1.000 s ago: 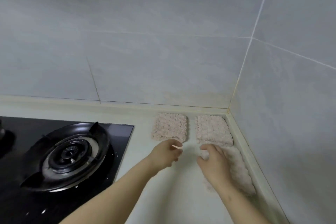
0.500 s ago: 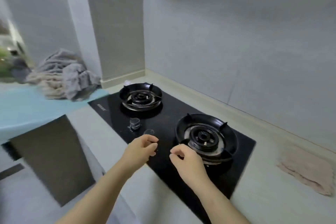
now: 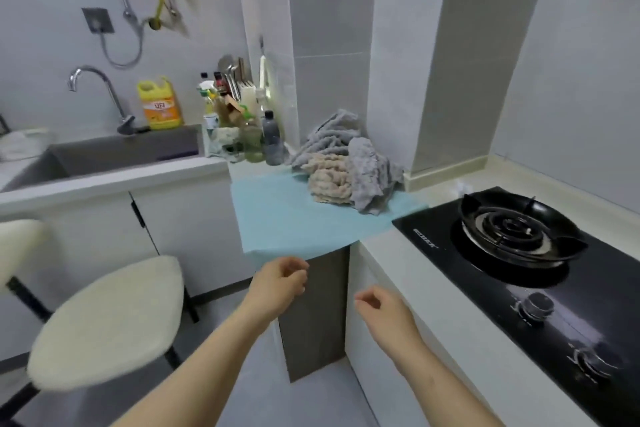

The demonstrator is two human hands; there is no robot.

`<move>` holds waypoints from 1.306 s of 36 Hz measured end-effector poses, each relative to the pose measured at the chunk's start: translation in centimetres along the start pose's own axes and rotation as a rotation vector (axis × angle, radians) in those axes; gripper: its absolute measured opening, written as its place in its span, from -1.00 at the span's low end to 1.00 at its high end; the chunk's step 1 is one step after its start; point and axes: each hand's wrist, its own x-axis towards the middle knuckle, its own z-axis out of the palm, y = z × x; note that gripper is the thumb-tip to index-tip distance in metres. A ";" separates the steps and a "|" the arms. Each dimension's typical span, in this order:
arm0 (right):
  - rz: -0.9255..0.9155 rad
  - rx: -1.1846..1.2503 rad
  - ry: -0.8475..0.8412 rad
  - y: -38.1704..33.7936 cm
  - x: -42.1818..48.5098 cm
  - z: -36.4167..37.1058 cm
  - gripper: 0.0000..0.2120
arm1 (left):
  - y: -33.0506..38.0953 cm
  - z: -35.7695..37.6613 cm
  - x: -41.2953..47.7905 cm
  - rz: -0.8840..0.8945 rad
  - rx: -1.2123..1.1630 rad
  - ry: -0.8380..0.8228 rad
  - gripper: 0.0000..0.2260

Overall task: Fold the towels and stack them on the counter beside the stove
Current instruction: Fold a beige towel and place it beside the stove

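Note:
A heap of crumpled towels lies on a light blue mat (image 3: 277, 218) left of the stove: grey towels (image 3: 367, 166) draped around a beige towel (image 3: 329, 182). My left hand (image 3: 280, 282) hovers below the mat's front edge with its fingers loosely curled and nothing in it. My right hand (image 3: 381, 310) hangs in front of the white counter edge, fingers also loosely curled and bare. Both hands are well short of the heap. The folded towels on the counter at the stove's far side are out of view.
The black gas stove (image 3: 519, 253) with a burner ring and two knobs fills the right. A sink (image 3: 114, 152) with a tap, a yellow detergent jug (image 3: 161, 107) and several bottles (image 3: 249, 135) stand at the back left. A cream stool (image 3: 104, 319) is at the lower left.
My view has swung left from the folded towels in the corner, past the stove, to the heap on the blue mat. Both hands left the folded towels and travelled left, holding nothing.

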 end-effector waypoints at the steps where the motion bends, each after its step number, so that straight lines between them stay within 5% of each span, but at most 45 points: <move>1: 0.003 -0.008 -0.008 -0.4 0.9 0.8 -0.90 | -0.5 -0.8 0.8 -0.012 -0.015 -0.003 -0.88; 21: -0.100 -0.056 0.051 -8.1 28.8 3.4 -0.78 | 2.5 -6.1 24.1 -0.020 -0.122 0.050 -0.86; 32: -0.063 -0.573 0.050 -7.7 37.8 4.6 -0.42 | 2.9 -6.6 33.8 -0.059 -0.132 0.003 -0.87; 43: -0.034 -0.576 0.408 -8.9 40.7 6.5 -0.86 | 0.8 -9.6 39.4 -0.034 -0.094 -0.134 -0.86; 47: 0.036 -0.551 0.475 -10.0 40.8 7.9 -0.60 | 0.3 -11.6 40.8 0.005 -0.100 -0.182 -0.85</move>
